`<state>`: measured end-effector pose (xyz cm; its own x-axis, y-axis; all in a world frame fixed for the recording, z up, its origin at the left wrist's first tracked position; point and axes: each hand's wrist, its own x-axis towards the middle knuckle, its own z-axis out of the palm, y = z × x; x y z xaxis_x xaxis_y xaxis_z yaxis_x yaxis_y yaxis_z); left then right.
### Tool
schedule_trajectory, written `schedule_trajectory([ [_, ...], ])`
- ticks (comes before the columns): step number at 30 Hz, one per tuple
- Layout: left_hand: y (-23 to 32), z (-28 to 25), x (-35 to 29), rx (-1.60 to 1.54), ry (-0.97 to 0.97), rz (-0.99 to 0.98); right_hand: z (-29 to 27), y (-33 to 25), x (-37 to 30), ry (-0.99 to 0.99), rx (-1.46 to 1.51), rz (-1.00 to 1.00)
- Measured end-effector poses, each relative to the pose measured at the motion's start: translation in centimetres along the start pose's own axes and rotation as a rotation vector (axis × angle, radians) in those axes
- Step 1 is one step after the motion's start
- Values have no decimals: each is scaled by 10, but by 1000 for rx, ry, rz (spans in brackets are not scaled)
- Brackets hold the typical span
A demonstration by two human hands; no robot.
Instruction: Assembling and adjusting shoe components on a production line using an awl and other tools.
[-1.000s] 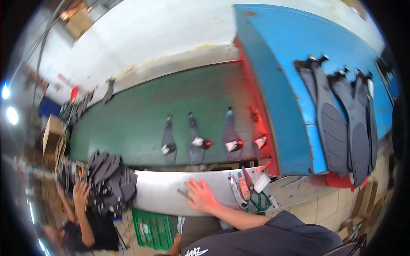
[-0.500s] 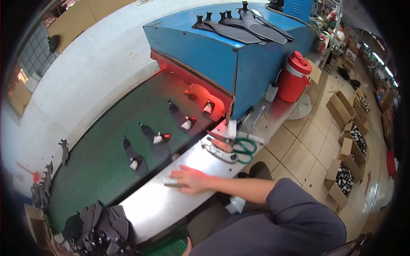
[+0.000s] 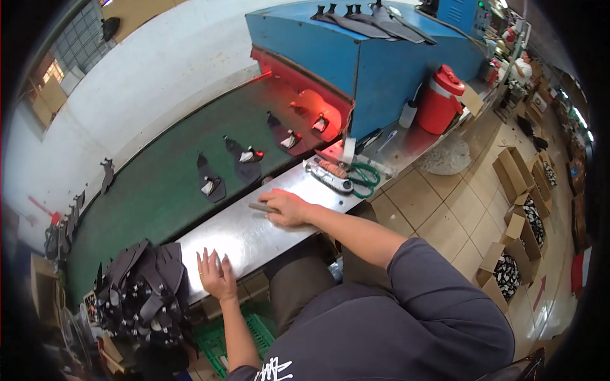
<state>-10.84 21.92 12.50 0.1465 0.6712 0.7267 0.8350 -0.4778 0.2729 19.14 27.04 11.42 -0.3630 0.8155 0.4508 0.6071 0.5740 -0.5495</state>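
My right hand (image 3: 289, 208) rests on the shiny metal ledge (image 3: 244, 238), its fingers closed on a short, thin, greyish-brown bar-shaped tool (image 3: 264, 207). Further left along the ledge is my left hand (image 3: 217, 276), fingers stretched and spread, holding nothing; whether it touches the metal I cannot tell. On the green conveyor belt (image 3: 159, 171) beyond lie several dark, sole-like pieces, the nearest one (image 3: 208, 181) with a small white piece on it. Left of my left hand, a heap of similar dark pieces (image 3: 149, 279) hangs over the ledge's end.
A blue machine housing (image 3: 305, 51) with a red-lit opening spans the belt. Green-handled scissors (image 3: 365, 180) and a utility knife (image 3: 330, 178) lie on the ledge, before a red drink jug (image 3: 440, 101). Cardboard boxes (image 3: 499, 273) line the floor at right; a green crate (image 3: 254, 330) stands below.
My left hand has come up from the lower edge to the ledge, fingers spread. My right hand keeps the thin tool at the ledge. The view has shifted, so the scene sits higher.
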Motion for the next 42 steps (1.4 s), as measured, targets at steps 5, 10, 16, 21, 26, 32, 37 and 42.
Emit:
schedule_trajectory([
  [5,-3,20,-6,17,-8,-157,-4,5,-3,46,27,15],
  [10,-1,21,-3,40,8,-192,-8,-2,-3,-5,31,19],
  [16,-1,25,-2,26,33,-213,-7,-1,-5,20,-10,0],
  [21,-1,21,-3,29,8,-220,-8,-5,-5,20,15,24],
  [26,0,22,-6,2,-40,-229,-9,-10,-4,36,-13,24],
  [32,11,11,7,45,-203,-245,-10,-14,-2,22,0,70],
  [37,4,8,8,50,-290,-197,-11,-19,3,-65,-3,138],
  [42,5,10,12,63,-293,-178,-12,-22,7,-20,-52,120],
])
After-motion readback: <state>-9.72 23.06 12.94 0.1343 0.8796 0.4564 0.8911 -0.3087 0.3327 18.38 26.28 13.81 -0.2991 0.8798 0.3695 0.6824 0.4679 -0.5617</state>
